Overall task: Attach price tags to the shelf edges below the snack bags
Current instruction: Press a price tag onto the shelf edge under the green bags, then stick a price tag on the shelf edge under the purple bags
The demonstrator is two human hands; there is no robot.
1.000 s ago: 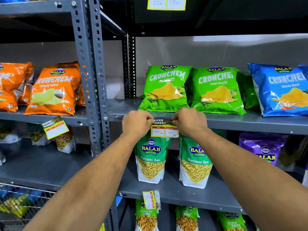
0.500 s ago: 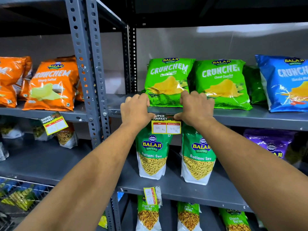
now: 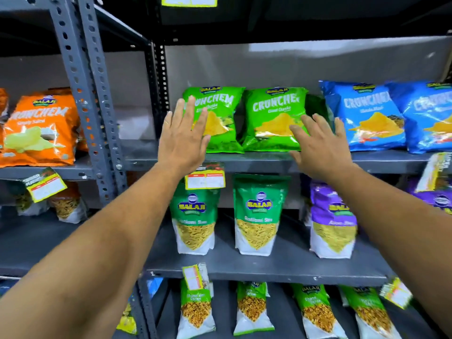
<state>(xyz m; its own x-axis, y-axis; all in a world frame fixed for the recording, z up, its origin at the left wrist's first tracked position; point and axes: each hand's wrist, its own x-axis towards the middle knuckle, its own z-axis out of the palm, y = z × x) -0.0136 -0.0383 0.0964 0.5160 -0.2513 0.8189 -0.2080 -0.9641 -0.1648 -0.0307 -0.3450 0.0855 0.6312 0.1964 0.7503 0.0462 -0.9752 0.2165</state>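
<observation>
A yellow price tag (image 3: 205, 178) hangs on the grey shelf edge (image 3: 264, 165) below two green Crunchem bags (image 3: 220, 121). My left hand (image 3: 182, 140) is raised in front of the left green bag, fingers spread, holding nothing. My right hand (image 3: 318, 145) is lifted before the right green bag (image 3: 271, 118), fingers apart and empty. Neither hand touches the tag.
Orange bags (image 3: 39, 128) sit on the left shelf with a tilted tag (image 3: 45, 184) under them. Blue bags (image 3: 367, 116) stand right, another tag (image 3: 435, 170) at the right edge. Green and purple pouches fill the lower shelves, with tags (image 3: 194, 276) there too. A perforated upright (image 3: 90, 94) divides the racks.
Both hands have let go of the price tag, opened and risen in front of the green bags. The tag stays on the shelf edge. The view has shifted right.
</observation>
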